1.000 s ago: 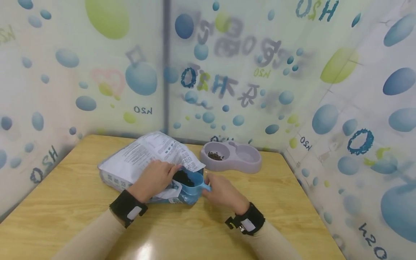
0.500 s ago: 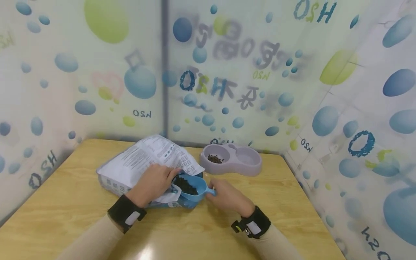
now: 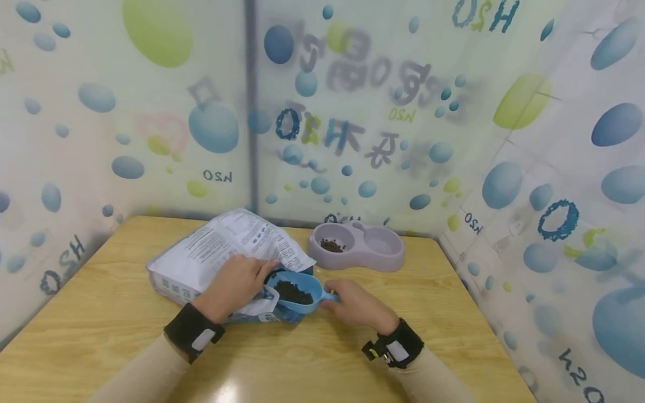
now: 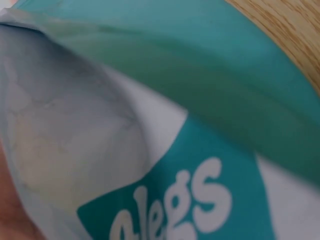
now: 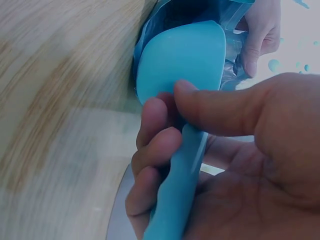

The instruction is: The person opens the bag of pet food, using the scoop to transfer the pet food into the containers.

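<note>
A large bag point(image 3: 201, 252), white with blue-green parts and printed text, lies on the table with its mouth facing right. My left hand point(image 3: 234, 285) rests over the bag's mouth and holds its edge; in the right wrist view its thumb grips the bag's rim. With curled fingers and thumb, my right hand point(image 3: 360, 303) grips the handle of a light blue scoop point(image 5: 185, 62). Dark brown kibble point(image 3: 291, 292) lies in the scoop's bowl. The scoop sits at the bag's opening, its front end still overlapping the mouth. In the left wrist view, the bag's teal film point(image 4: 200, 75) fills most of the picture.
Behind the right hand stands a grey-mauve double pet bowl point(image 3: 335, 260), with some kibble point(image 3: 332, 245) in its left well. Patterned walls enclose the wooden table point(image 3: 282, 358) at the back and both sides.
The scoop has come out of the bag toward the right, so more of its kibble shows. My right hand has moved right with it; the left hand stays on the bag.
</note>
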